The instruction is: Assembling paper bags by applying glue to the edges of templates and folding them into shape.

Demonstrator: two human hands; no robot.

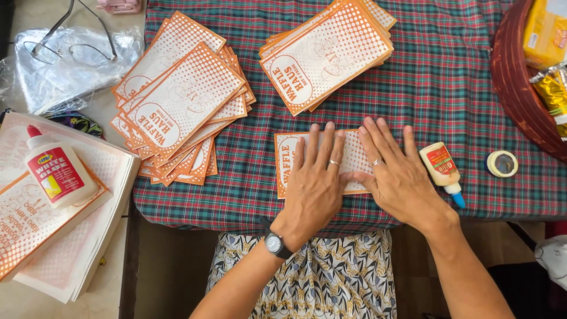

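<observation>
Two hands, left hand (313, 180) and right hand (397, 174), spread flat, palms down, on orange paper bag (289, 155); long axis parallel to table's near edge (236, 215). Left nearer bag's middle; glue bottle (442, 167) just beside right.

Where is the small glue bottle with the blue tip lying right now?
In the head view, the small glue bottle lies on the plaid cloth, just right of the right hand, with a tape roll further right.

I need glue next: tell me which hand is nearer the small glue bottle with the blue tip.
Right. The right hand lies flat on the orange paper bag, just beside the small glue bottle. The left hand presses the bag farther away, beyond the right hand.
</observation>
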